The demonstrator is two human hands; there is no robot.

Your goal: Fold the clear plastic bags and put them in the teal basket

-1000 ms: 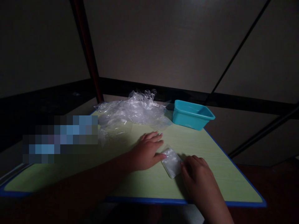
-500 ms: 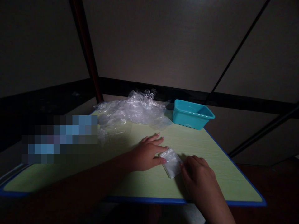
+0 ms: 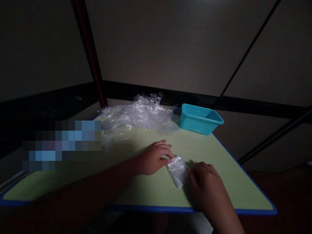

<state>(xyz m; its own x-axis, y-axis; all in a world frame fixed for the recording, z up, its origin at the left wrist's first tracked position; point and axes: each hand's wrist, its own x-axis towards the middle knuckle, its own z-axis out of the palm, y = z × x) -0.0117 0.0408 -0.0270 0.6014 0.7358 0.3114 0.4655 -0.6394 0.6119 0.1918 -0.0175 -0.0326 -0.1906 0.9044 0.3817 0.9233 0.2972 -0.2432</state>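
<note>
A small folded clear plastic bag (image 3: pixel 177 170) lies on the pale green table (image 3: pixel 146 188) between my two hands. My left hand (image 3: pixel 153 157) has its fingers curled and pinches the bag's upper left edge. From the right, my right hand (image 3: pixel 206 183) rests on the table with curled fingertips pressing on the bag's right edge.
A heap of crumpled clear plastic bags (image 3: pixel 138 117) sits at the back of the table. A teal plastic tub (image 3: pixel 200 119) stands at the back right corner. The table has a blue rim (image 3: pixel 246 175). A blurred patch covers the left side.
My left hand's fingers went from lying flat and stretched out to curled in a pinch on the bag's edge. The bag's left edge has folded in slightly. My right hand barely moved.
</note>
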